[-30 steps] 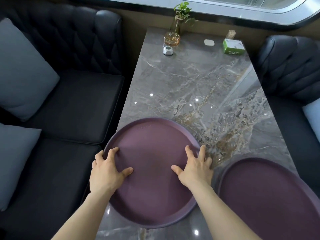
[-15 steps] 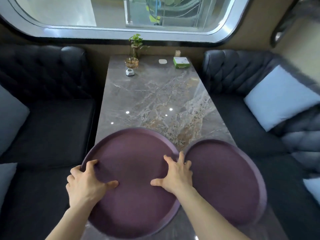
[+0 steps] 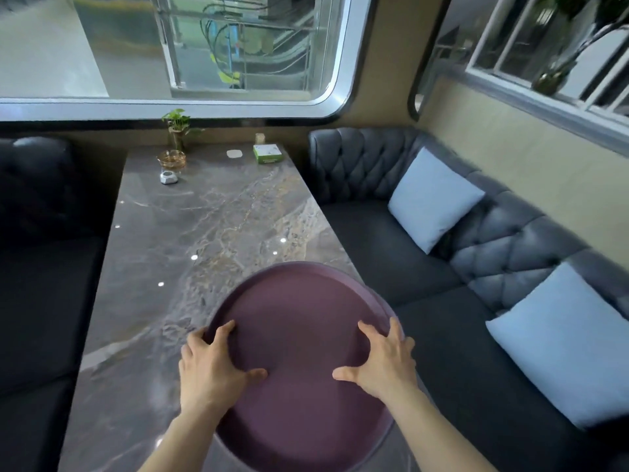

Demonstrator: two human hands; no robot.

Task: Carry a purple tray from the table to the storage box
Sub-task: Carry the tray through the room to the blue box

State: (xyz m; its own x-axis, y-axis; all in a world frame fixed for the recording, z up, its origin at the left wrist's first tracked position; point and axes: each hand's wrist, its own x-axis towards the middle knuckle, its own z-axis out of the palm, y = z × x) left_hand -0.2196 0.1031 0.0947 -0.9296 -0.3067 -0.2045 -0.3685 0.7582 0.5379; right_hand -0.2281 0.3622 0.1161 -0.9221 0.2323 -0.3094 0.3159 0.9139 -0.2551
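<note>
A round purple tray (image 3: 299,335) is over the near right part of the marble table (image 3: 190,240). My left hand (image 3: 211,366) grips its left rim, thumb lying on the inner face. My right hand (image 3: 381,362) grips the right rim the same way. A thin second purple rim (image 3: 384,304) peeks out beneath the tray's right edge, so the held tray covers another tray; I cannot tell whether they touch. No storage box is in view.
At the table's far end stand a small plant vase (image 3: 177,131), an amber glass dish (image 3: 171,159), a white holder (image 3: 168,177) and a green tissue box (image 3: 268,153). A grey tufted sofa (image 3: 442,301) with pale blue cushions (image 3: 432,195) runs along the right; a dark sofa (image 3: 41,284) on the left.
Both hands have carried the tray to the right, from the table's left side to over the second purple tray. The view has swung up and to the right.
</note>
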